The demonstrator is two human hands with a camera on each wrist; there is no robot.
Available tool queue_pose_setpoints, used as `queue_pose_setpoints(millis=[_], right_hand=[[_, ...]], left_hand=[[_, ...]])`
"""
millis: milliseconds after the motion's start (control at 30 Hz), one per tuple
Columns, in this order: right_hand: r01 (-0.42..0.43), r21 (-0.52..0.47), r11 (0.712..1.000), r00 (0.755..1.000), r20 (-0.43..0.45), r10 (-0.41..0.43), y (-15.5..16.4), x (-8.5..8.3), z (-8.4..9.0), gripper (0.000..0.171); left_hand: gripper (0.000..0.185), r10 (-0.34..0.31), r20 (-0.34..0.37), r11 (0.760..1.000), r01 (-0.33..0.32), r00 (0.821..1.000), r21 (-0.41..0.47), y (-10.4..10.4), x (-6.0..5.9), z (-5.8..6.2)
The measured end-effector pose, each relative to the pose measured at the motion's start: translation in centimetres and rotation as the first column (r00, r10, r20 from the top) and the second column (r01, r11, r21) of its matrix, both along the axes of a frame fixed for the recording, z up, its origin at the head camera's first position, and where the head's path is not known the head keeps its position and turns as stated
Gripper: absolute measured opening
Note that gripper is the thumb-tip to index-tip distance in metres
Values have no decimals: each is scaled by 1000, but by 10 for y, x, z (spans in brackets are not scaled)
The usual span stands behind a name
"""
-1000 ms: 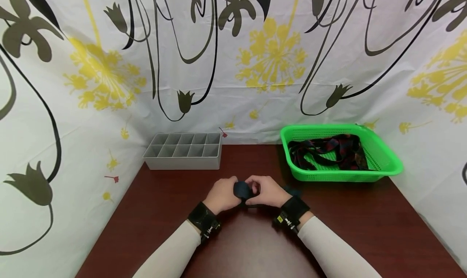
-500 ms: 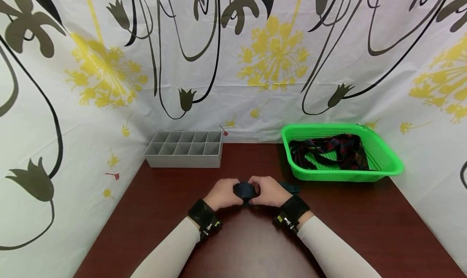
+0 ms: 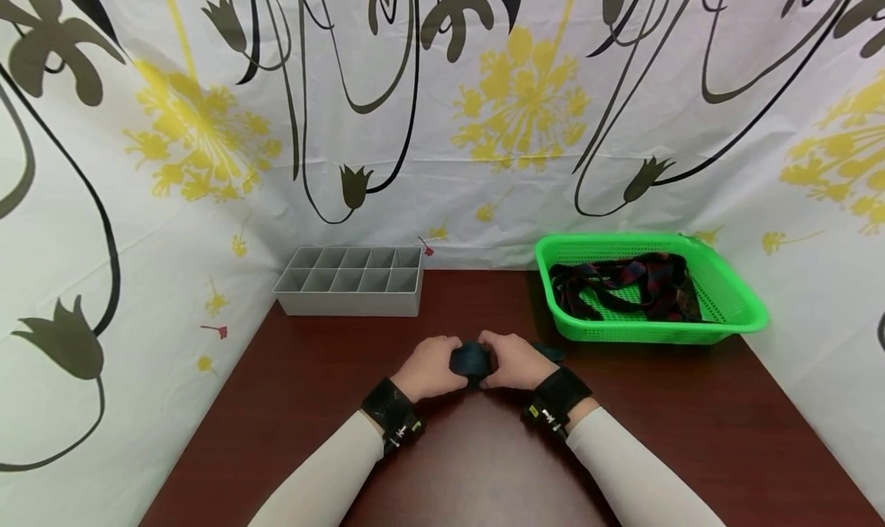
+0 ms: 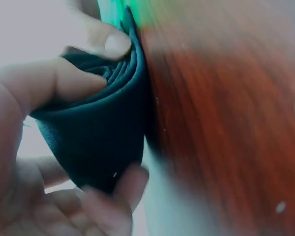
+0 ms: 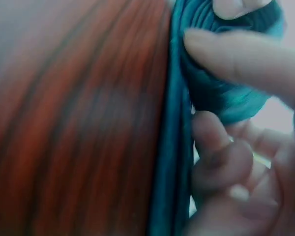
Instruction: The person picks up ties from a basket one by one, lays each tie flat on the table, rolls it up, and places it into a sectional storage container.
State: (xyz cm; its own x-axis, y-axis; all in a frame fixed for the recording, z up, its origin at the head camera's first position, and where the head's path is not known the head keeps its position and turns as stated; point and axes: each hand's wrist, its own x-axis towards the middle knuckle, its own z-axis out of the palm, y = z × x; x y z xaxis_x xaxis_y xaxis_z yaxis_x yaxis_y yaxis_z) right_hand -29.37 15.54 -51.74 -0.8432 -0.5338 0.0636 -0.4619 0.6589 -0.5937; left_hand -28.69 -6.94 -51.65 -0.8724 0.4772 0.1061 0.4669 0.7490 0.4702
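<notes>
A dark teal necktie, partly rolled into a coil (image 3: 470,362), sits between both hands at the middle of the table. My left hand (image 3: 430,369) grips the coil from its left side; in the left wrist view its thumb presses into the layered top of the coil (image 4: 96,140) and the other fingers curl below. From the opposite side my right hand (image 3: 518,361) pinches the roll, thumb on the wound layers. The unrolled tail (image 5: 168,162) runs flat along the wood in the right wrist view. In the head view its end (image 3: 549,352) shows behind the right hand.
A grey divided box (image 3: 349,306) with two rows of compartments stands at the back left. At the back right, a green basket (image 3: 643,333) holds dark plaid neckties (image 3: 660,285). The brown table (image 3: 304,381) meets a flower-printed cloth (image 3: 477,243) behind.
Both hands have shifted slightly right along the table with the coil between them. My right fingers have closed in around the coil. The box and basket stay put.
</notes>
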Motion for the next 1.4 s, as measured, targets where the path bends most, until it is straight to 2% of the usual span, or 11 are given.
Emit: queue_pose_setpoints(millis=[100, 200, 333, 467, 567, 767, 900, 1000, 1100, 1233, 1400], right_hand=[[-55, -69, 996, 998, 14, 56, 0, 0, 0, 57], [-57, -101, 993, 998, 19, 60, -1, -1, 0, 54], [-48, -63, 997, 998, 37, 51, -1, -2, -1, 56], [-44, 0, 999, 999, 26, 44, 0, -2, -1, 69], [-35, 39, 999, 999, -2, 35, 1, -2, -1, 74], [-59, -37, 998, 996, -68, 56, -2, 0, 0, 57], [-29, -30, 999, 995, -91, 26, -1, -1, -1, 39], [-1, 10, 1000, 998, -70, 2, 2, -2, -2, 38], [-31, -3, 1000, 998, -52, 31, 2, -2, 0, 45], [-54, -56, 997, 997, -61, 51, -3, 2, 6, 46], [49, 43, 998, 998, -41, -48, -4, 5, 11, 33]], left_hand=[[33, -20, -13, 1000, 21, 1000, 14, 0, 1, 2], [32, -9, -29, 1000, 9, 1000, -4, 0, 1, 4], [30, 31, -54, 998, -34, 998, -48, -2, 0, 7], [32, 61, -87, 995, -67, 994, -73, -3, 2, 12], [28, 50, -100, 993, -60, 994, -101, -1, 3, 12], [24, 8, -33, 992, -12, 999, -123, 2, 3, 4], [42, 2, 57, 999, 1, 998, -53, -5, -4, -2], [47, -32, 105, 999, 29, 994, 22, -11, -10, -6], [41, -68, 87, 997, 64, 994, 49, -11, -12, -7], [39, -67, 37, 998, 67, 997, 6, -6, -7, -3], [44, -28, 122, 997, 20, 992, 72, -5, -3, -3]])
